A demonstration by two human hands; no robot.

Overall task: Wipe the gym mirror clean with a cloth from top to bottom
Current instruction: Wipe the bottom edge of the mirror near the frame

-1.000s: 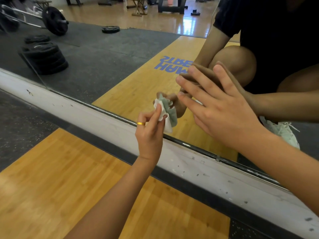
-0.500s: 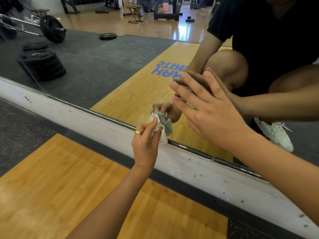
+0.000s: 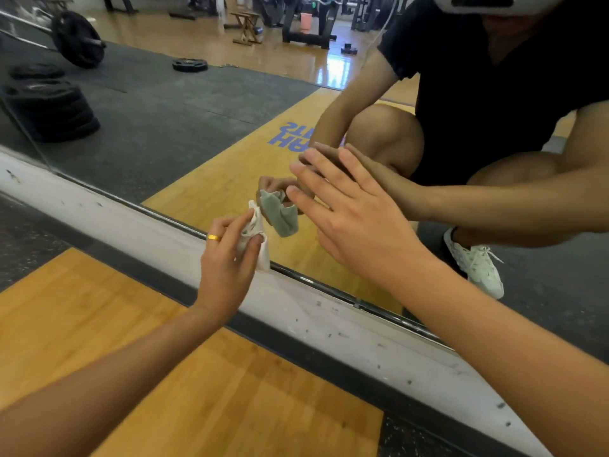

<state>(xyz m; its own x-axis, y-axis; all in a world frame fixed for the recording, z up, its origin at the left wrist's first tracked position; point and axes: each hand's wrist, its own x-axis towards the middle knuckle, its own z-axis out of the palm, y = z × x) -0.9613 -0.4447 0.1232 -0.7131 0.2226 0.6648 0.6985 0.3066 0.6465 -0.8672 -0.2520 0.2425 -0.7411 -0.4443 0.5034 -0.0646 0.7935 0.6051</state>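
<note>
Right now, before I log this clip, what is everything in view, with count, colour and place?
mirror: one, along the wall, reaching nearly to the floor
base ledge: one, white, scuffed, under the mirror
cloth: one, white, bunched, at the glass near the mirror's bottom edge
wooden floor: tan, at lower left
rubber flooring: black, at far left
weight plate stack: one, black, reflected at upper left
barbell: one, black plate, reflected at top left
loose weight plate: one, black, reflected on the dark mat
sneaker: one, white, reflected at right
ring: one, gold, on the left hand
left hand: pinches the cloth
right hand: fingers straight, fingertips at the glass
</note>
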